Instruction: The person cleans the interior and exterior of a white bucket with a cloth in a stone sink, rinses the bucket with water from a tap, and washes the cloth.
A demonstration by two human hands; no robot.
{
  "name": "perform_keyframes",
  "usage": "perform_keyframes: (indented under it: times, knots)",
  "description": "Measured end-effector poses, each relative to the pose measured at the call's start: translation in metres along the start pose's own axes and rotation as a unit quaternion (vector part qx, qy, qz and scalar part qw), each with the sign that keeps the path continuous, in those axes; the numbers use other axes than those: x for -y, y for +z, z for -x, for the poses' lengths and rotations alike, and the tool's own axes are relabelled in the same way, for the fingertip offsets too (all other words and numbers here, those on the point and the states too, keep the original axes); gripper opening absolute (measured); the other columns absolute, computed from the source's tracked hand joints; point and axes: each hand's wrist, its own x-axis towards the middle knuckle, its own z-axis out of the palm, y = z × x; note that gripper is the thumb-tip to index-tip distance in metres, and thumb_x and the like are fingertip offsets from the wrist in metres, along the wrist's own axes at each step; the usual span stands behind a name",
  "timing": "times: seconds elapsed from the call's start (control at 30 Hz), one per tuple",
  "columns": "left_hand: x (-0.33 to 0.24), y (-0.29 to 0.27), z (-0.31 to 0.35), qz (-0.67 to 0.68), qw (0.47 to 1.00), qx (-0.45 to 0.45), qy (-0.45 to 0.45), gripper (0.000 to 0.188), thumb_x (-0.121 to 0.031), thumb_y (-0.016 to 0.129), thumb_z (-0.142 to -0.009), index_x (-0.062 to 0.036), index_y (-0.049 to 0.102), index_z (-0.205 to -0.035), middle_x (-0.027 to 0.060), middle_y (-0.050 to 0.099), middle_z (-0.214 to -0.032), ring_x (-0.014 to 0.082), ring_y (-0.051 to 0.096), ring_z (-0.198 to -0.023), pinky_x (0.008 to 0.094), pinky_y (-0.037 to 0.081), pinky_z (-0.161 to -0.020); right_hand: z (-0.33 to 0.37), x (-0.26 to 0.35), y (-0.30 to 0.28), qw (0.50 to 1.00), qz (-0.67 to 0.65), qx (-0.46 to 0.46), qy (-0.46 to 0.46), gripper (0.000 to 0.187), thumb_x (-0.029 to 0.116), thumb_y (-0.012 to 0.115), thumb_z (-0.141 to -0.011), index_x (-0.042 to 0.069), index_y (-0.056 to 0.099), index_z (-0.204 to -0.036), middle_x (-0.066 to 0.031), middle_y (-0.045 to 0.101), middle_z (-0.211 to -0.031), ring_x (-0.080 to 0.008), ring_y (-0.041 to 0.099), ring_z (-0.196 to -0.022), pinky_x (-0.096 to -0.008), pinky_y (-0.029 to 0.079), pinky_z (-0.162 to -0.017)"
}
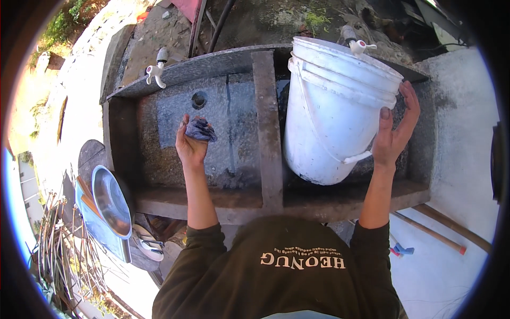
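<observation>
A crumpled dark bluish-purple cloth [201, 129] is bunched in my left hand [192, 146], whose fingers are closed around it. That hand hovers over the left basin [212, 159] of a stone double sink, a little below its round drain hole [199, 100]. In the right basin stands a large white plastic bucket [334, 114], leaning a little. My right hand [396, 130] is at the bucket's right side, fingers stretched and thumb apart. The thumb lies against the wall below the rim. The bucket's handle [357, 157] hangs down its near side. What is inside the bucket is hidden.
A white tap [155, 74] juts over the left basin; another tap [361, 47] stands behind the bucket's rim. A stone divider [267, 127] separates the basins. At lower left are a metal bowl [111, 202] and a pile of sticks [56, 250]. Poles [430, 231] lie at right.
</observation>
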Motion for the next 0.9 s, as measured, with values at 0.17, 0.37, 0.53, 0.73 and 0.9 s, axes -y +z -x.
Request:
perform_keyframes:
  times: [0.17,0.37,0.53,0.73,0.9]
  knots:
    - [0.013,0.02,0.017,0.018,0.996,0.079,-0.031,0.031,-0.005,0.048,-0.081,-0.0036,0.048,-0.112,0.0169,0.052,-0.109,0.0305,0.048,-0.107,0.0458,0.037,-0.092,0.105,0.103,0.093,0.793,-0.462,0.231,0.324,0.057,0.026,0.052,-0.084,0.004,0.027,-0.131,-0.0101,0.037,-0.13,-0.0235,0.034,-0.121,-0.0388,0.024,-0.1]
    - [-0.012,0.055,0.044,-0.638,0.718,0.183,0.212,0.026,-0.018,0.053,-0.082,-0.0047,0.055,-0.104,0.0098,0.052,-0.12,0.0316,0.031,-0.126,0.0498,0.018,-0.102,0.122,0.166,0.16,0.362,-0.7,0.229,0.571,0.054,0.017,0.057,-0.083,0.007,0.031,-0.129,-0.0048,0.049,-0.111,-0.0134,0.052,-0.092,-0.0285,0.047,-0.069]
    - [-0.072,0.071,0.031,-0.604,0.663,0.428,0.113,0.029,-0.026,0.054,-0.081,-0.0062,0.059,-0.102,0.01,0.054,-0.119,0.0285,0.026,-0.129,0.05,0.003,-0.104,0.118,0.187,0.174,0.44,-0.612,0.415,0.51,0.031,0.006,0.063,-0.075,0.008,0.048,-0.102,0.0004,0.054,-0.081,-0.0061,0.049,-0.063,-0.0189,0.037,-0.052]
    - [-0.099,0.113,0.017,-0.436,0.777,0.453,-0.035,0.025,-0.002,0.051,-0.08,0.0011,0.058,-0.104,0.0038,0.058,-0.074,0.0071,0.054,-0.067,0.0219,0.045,-0.062,0.064,0.238,0.189,0.636,-0.402,0.533,0.387,0.016,0.015,0.064,-0.074,0.009,0.051,-0.066,0.0025,0.041,-0.054,-0.0071,0.037,-0.045,-0.0227,0.026,-0.041]
    - [-0.097,0.13,0.001,-0.549,0.74,0.386,0.048,0.016,-0.005,0.05,-0.08,-0.0034,0.06,-0.093,0.0032,0.056,-0.065,0.0074,0.053,-0.06,0.0237,0.044,-0.056,0.072,0.226,0.216,0.727,-0.422,0.448,0.305,0.02,0.019,0.058,-0.079,0.012,0.045,-0.065,0.0034,0.036,-0.052,-0.0065,0.033,-0.043,-0.0221,0.025,-0.039]
